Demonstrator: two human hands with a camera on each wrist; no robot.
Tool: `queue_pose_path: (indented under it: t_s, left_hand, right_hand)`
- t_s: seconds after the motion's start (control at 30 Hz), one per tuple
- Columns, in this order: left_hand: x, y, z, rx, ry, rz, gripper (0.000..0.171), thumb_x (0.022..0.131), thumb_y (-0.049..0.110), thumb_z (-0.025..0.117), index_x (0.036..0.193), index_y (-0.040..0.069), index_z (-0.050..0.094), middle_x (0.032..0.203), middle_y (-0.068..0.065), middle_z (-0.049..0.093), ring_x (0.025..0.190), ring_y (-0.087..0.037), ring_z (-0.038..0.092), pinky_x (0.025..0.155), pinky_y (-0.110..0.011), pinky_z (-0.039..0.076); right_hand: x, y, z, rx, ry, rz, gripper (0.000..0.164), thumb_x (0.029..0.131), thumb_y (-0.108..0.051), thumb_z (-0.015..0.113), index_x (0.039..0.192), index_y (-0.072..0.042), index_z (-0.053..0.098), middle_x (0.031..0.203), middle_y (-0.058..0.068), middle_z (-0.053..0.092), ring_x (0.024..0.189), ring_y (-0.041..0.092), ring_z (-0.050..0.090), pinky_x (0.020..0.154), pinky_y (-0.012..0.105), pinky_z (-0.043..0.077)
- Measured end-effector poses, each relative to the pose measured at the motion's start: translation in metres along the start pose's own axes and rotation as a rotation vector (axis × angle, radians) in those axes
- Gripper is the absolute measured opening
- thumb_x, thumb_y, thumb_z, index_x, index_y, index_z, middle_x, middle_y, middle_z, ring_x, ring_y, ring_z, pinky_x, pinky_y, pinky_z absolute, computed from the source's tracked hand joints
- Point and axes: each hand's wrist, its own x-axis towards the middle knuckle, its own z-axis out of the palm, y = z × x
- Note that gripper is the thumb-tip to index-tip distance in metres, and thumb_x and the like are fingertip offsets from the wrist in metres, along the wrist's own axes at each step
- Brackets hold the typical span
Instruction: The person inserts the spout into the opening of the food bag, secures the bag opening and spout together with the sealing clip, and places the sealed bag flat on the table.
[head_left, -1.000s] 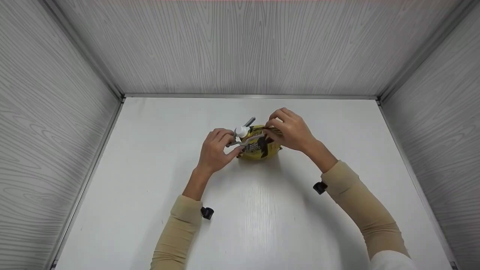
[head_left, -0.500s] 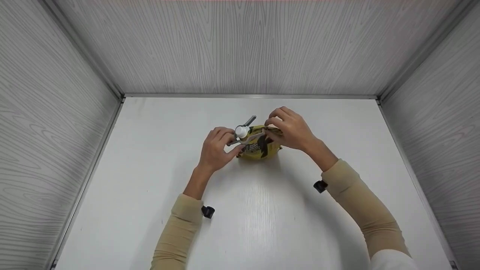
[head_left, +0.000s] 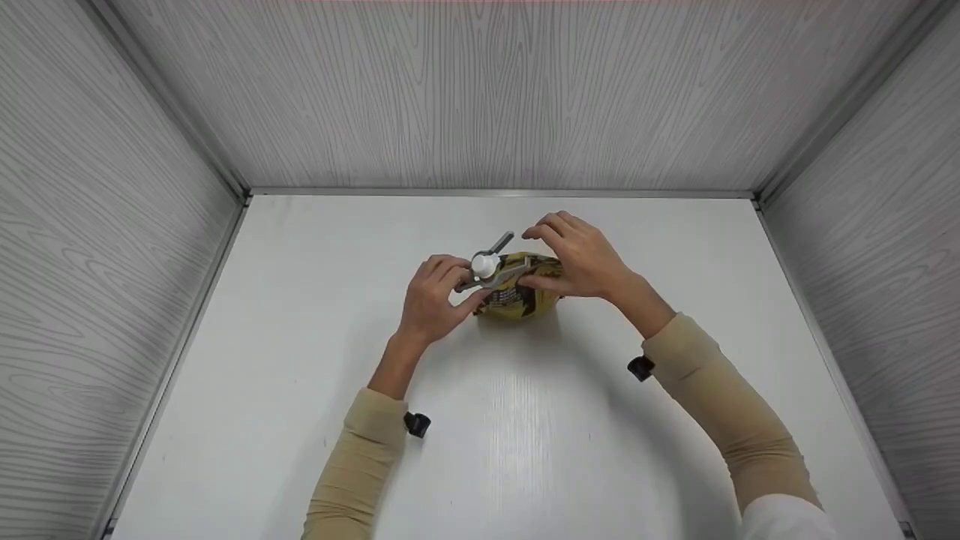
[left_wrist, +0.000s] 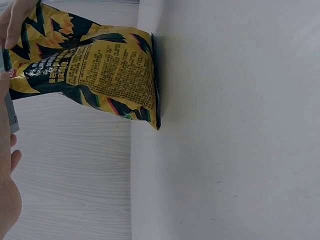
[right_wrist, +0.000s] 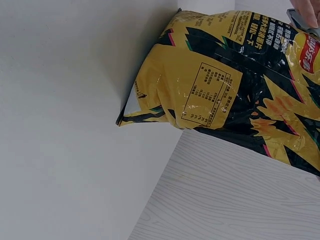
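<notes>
The yellow-and-black snack bag stands on the table near the centre of the head view. A grey clip spans its top: one arm crosses the front face, the other angles toward the upper right, apart from the first, and a white cap sits at the joined end. Risk: with the clip arms apart, the top edge could slip out from between them if the bag sags or the clip tilts. Bag film may also crease or be caught unevenly if the edge is not held flat. A sideways push at the top could tip the bag, since the soft base gives limited support. The bag lies right of the left hand, whose fingers pinch the clip near its joined end. The right hand is at the bag's upper right; its thumb is at the front face, its other fingers raised apart beyond the top edge, not closed on anything. Tan sleeves extend to the lower frame edge; grey wood-grain panels enclose the table.
</notes>
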Motion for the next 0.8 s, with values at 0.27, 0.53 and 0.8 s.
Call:
queue_pose_path:
  t_s: [0.27, 0.53, 0.8]
  left_hand:
    - [0.000, 0.000, 0.000, -0.002, 0.007, 0.005, 0.031, 0.088, 0.032, 0.087, 0.097, 0.007, 0.070, 0.110, -0.006, 0.074, 0.107, -0.023, 0.064, 0.092, -0.039, 0.056]
    - [0.000, -0.001, 0.000, 0.003, 0.005, 0.004, 0.031, 0.089, 0.032, 0.086, 0.098, 0.008, 0.070, 0.110, -0.005, 0.074, 0.108, -0.022, 0.064, 0.094, -0.039, 0.057]
    - [0.000, -0.001, -0.001, 0.003, 0.013, 0.007, 0.031, 0.088, 0.032, 0.088, 0.098, 0.008, 0.070, 0.110, -0.005, 0.074, 0.107, -0.022, 0.064, 0.093, -0.038, 0.056]
  right_hand:
    - [0.005, 0.004, 0.001, -0.026, -0.066, 0.002, 0.078, 0.093, -0.077, 0.059, 0.131, -0.009, 0.061, 0.119, 0.012, 0.066, 0.104, 0.031, 0.066, 0.089, 0.049, 0.059]
    - [0.010, 0.004, 0.000, -0.039, -0.116, 0.018, 0.079, 0.091, -0.077, 0.061, 0.132, -0.010, 0.061, 0.120, 0.012, 0.066, 0.108, 0.031, 0.065, 0.094, 0.049, 0.059]
    - [0.016, 0.002, -0.001, -0.054, -0.164, 0.036, 0.078, 0.088, -0.073, 0.070, 0.134, -0.010, 0.060, 0.121, 0.012, 0.066, 0.109, 0.032, 0.064, 0.093, 0.050, 0.059]
